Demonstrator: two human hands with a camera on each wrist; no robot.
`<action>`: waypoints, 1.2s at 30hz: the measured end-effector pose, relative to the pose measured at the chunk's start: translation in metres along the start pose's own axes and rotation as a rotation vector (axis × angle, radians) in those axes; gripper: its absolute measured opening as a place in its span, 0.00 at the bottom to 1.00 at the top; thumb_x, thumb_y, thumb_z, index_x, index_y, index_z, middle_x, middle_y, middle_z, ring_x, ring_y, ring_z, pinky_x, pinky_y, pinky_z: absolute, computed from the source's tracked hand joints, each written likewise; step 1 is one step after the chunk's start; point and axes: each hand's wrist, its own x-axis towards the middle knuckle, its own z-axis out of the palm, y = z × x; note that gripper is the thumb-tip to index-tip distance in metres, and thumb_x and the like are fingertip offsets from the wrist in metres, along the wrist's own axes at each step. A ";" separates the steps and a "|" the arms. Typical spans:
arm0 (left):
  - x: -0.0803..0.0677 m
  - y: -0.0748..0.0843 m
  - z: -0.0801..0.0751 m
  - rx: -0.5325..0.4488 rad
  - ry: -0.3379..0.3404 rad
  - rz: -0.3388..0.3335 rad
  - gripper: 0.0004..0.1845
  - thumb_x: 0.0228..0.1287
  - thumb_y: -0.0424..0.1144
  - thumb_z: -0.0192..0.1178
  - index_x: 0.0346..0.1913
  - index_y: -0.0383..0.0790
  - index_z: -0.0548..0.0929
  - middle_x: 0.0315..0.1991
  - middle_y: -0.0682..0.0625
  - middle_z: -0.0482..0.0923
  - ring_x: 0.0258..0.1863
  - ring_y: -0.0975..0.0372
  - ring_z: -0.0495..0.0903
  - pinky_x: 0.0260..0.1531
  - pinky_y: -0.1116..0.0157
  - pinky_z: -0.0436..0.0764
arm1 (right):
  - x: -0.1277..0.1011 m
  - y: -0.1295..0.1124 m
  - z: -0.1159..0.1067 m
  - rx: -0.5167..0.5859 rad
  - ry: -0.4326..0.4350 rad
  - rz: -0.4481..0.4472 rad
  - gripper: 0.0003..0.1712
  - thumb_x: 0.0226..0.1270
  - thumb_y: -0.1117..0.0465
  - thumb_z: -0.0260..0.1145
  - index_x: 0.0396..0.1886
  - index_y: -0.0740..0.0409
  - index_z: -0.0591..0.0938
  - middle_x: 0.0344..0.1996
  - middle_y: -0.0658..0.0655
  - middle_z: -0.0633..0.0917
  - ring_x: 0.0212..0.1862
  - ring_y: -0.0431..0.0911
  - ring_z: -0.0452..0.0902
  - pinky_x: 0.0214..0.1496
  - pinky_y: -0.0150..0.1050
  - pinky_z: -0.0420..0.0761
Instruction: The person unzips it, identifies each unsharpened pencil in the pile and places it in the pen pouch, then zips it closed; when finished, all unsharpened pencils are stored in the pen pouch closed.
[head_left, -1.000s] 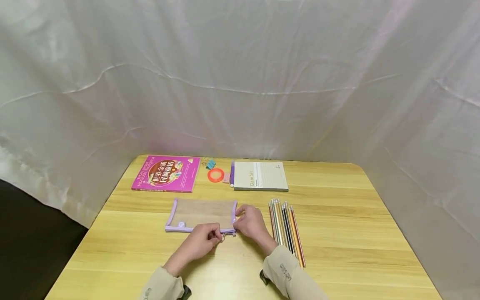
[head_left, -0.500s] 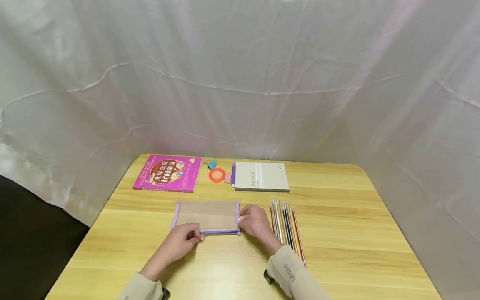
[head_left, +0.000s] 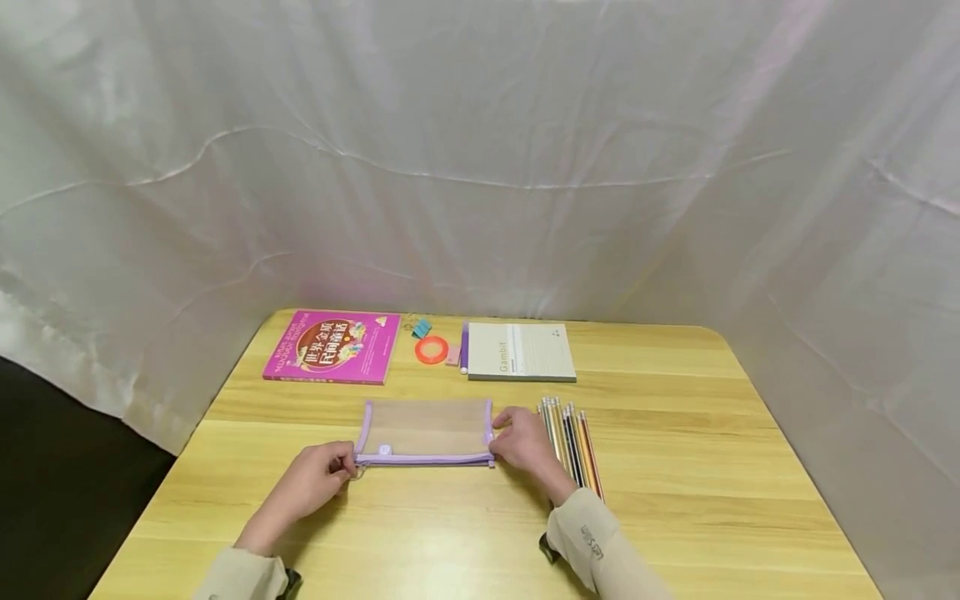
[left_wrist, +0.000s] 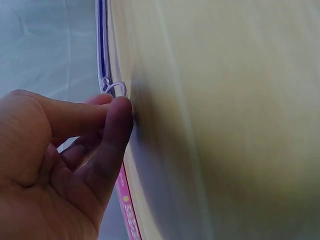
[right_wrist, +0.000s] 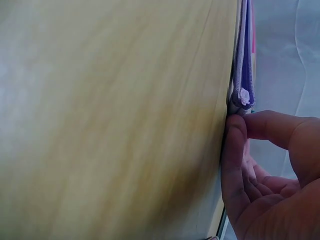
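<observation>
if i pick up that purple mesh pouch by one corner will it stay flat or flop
The purple-edged mesh zip pouch would probably flop: the wood grain of the table shows through its thin, flat panel. It looks light and seemingly empty. It may slide when pushed, which may be why the right hand pinches one end while the left hand holds the ring pull.

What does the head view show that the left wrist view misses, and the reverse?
Only the head view shows the right hand holding the purple-trimmed mesh zip pouch, the row of coloured pencils, and the cream notebook. Only the left wrist view shows the small ring zipper pull pinched by fingertips. Both show the left hand and the wooden table.
</observation>
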 end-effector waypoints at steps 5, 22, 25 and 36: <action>0.000 -0.005 -0.005 -0.006 -0.014 -0.005 0.12 0.63 0.24 0.63 0.28 0.46 0.79 0.25 0.56 0.81 0.22 0.67 0.74 0.25 0.71 0.71 | -0.001 -0.002 -0.004 0.037 -0.025 0.023 0.18 0.50 0.71 0.75 0.43 0.62 0.84 0.26 0.53 0.87 0.28 0.45 0.82 0.29 0.35 0.82; 0.003 -0.007 -0.004 -0.018 -0.034 -0.035 0.13 0.63 0.24 0.63 0.28 0.45 0.79 0.30 0.55 0.84 0.23 0.66 0.77 0.26 0.71 0.75 | -0.003 -0.001 -0.004 0.057 -0.043 0.007 0.19 0.51 0.72 0.76 0.45 0.63 0.83 0.27 0.54 0.86 0.28 0.45 0.81 0.29 0.36 0.84; 0.002 -0.007 -0.004 -0.037 -0.042 -0.048 0.12 0.64 0.24 0.63 0.28 0.45 0.80 0.30 0.55 0.84 0.23 0.65 0.77 0.26 0.71 0.76 | -0.003 -0.001 -0.004 0.059 -0.049 0.002 0.20 0.51 0.72 0.76 0.45 0.64 0.83 0.26 0.54 0.86 0.27 0.45 0.81 0.29 0.36 0.84; 0.003 -0.004 -0.008 0.060 -0.010 0.035 0.12 0.63 0.26 0.67 0.30 0.49 0.82 0.30 0.58 0.80 0.28 0.67 0.75 0.31 0.70 0.76 | -0.001 0.000 -0.004 0.051 -0.049 -0.001 0.19 0.52 0.71 0.77 0.44 0.63 0.83 0.26 0.53 0.86 0.27 0.44 0.81 0.28 0.35 0.83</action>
